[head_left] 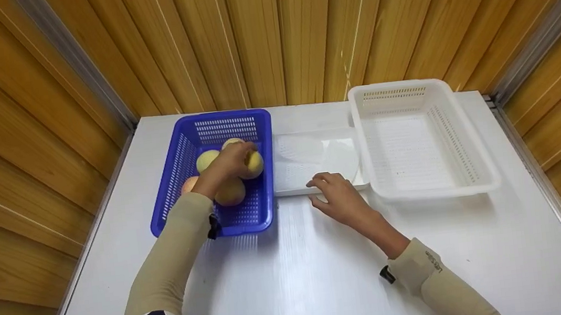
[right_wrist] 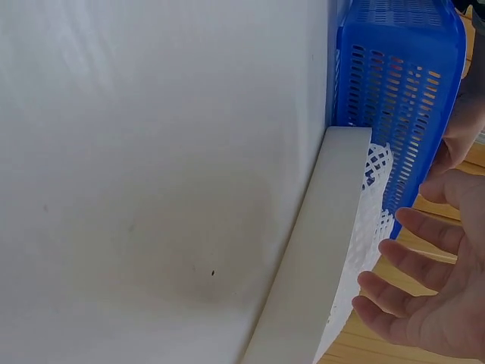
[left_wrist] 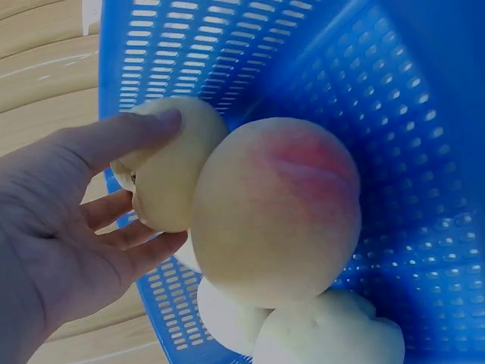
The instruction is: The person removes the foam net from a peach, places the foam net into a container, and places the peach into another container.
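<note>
My left hand [head_left: 227, 162] reaches into the blue basket [head_left: 271, 201] and grips a yellowish peach [head_left: 256, 164]. In the left wrist view the thumb lies over that peach [left_wrist: 178, 171], with the fingers beneath it. Beside it rests a larger peach with a red blush [left_wrist: 276, 212], and paler peaches [left_wrist: 330, 330] sit below. My right hand [head_left: 341, 199] is over the front edge of a shallow white box [head_left: 292, 193], fingers loosely bent and holding nothing. White netting [right_wrist: 371, 227] lies in the box, seen in the right wrist view near the fingers.
A white plastic basket [head_left: 479, 188] stands to the right of the box, and the blue one is on its left. All stand on a white table [head_left: 294, 277]. Wood-look panels [head_left: 297, 28] enclose the back and sides.
</note>
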